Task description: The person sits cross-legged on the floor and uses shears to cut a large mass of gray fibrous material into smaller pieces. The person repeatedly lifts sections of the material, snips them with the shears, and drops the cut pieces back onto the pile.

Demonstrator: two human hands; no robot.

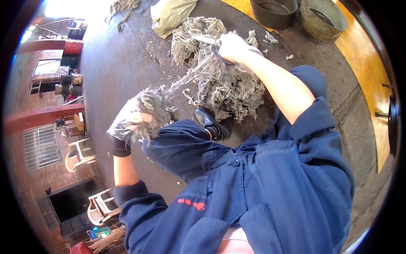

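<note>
My left hand [132,120], in a whitish, soiled work glove, is closed on a clump of grey fibre [153,106]. From that clump a loose, stretched strand [186,79] runs up to the big heap of matted grey fibre [232,95] on the floor. Above the heap, my right hand [237,48], also gloved, grips what looks like scissors [204,40]. Their pale blade points left, and a black loop handle curves below my fingers. Most of the grip is hidden by the glove. A black shoe [210,122] rests beside the heap.
A pale sack [171,16] lies beyond the heap. Two metal tubs [274,15] stand at the far right by a yellow board [363,63]. Fibre scraps [270,38] dot the dark floor. At the left are white plastic chairs [103,207] and drums [72,47].
</note>
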